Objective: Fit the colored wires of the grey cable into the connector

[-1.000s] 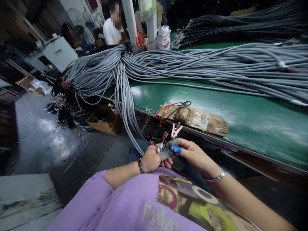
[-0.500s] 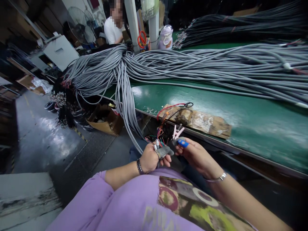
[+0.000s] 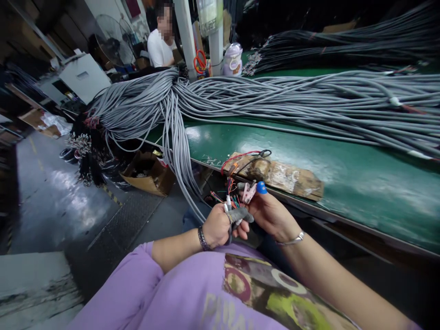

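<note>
Coloured wires (image 3: pixel 235 200) are clamped in the left hand (image 3: pixel 218 225), and the right hand (image 3: pixel 272 213) pinches a pink clip (image 3: pixel 249 193).

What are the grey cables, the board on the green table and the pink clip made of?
The grey cables look coated in smooth plastic or rubber, with a soft sheen. The board seems wood: rough and brown, perhaps taped where shiny. The clip is probably plastic, evenly pale pink.

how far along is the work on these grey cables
Partway, it seems. Looks done: the coloured wires are fanned out. In hand: the left hand grips them, the right hand pinches the pink clip. Left, perhaps: the grey cables heaped on the green bench; how many are finished can't be told.
</note>
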Demonstrator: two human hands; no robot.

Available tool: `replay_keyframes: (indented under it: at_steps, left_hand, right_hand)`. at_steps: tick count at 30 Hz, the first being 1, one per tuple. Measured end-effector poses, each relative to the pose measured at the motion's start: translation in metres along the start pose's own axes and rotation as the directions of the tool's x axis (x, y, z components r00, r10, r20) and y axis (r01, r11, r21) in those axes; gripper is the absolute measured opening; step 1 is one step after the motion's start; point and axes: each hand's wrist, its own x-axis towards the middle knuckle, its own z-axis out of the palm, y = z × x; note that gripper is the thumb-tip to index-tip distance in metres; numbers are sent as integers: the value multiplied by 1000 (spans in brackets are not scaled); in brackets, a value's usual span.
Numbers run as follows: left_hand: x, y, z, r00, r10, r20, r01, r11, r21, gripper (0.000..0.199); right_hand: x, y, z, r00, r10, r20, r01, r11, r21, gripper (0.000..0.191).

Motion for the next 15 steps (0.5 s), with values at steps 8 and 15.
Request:
replay_keyframes:
  at_steps: [8,15]
  left_hand:
    - [2,-4,-1,1000,-13,18,13,1000,2,52]
    - [-9,-10,-6,999,21,-48,-20,999,27,56]
  right_hand:
    - [-2,1,2,999,3,-52,-1,999,47,38]
    - [-7,-6,2,998,56,3,-56,998,8,42]
